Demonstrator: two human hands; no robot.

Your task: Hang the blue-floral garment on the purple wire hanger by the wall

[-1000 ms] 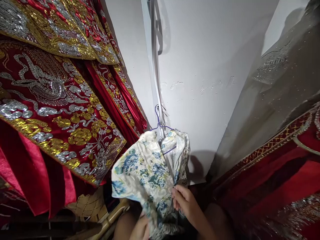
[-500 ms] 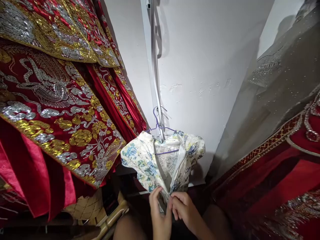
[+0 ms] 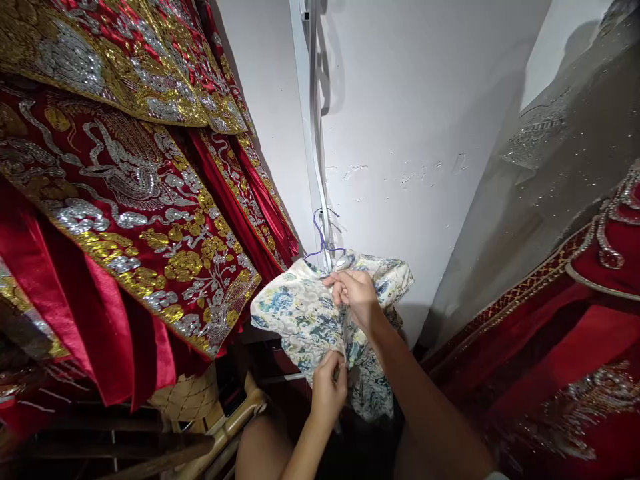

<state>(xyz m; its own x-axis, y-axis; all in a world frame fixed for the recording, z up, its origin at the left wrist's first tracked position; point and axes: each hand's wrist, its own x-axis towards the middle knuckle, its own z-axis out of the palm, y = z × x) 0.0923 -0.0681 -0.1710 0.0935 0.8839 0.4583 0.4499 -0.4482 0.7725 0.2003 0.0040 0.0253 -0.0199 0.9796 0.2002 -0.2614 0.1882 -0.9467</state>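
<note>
A short-sleeved floral dress (image 3: 300, 313), cream with blue and yellow flowers, hangs on a purple hanger (image 3: 323, 245) in front of me. My right hand (image 3: 353, 293) pinches at the top of its zipper, just below the neckline. Fingers hide the zipper pull. Lower down, my left hand (image 3: 330, 387) grips the fabric at the front seam. Between the two hands the edges of the opening lie together. The dress's lower part (image 3: 373, 390) drops below my right forearm.
A white metal rail (image 3: 314, 127) runs down the pale wall (image 3: 400, 133) to the hanger. Red costumes with gold and silver embroidery hang at the left (image 3: 165, 220) and right (image 3: 565, 333). A bamboo-like chair (image 3: 235, 420) stands low at left.
My right hand has moved up from the lower front to the neckline, and the V-shaped opening has closed. My left hand stays low, slightly higher and farther right in view.
</note>
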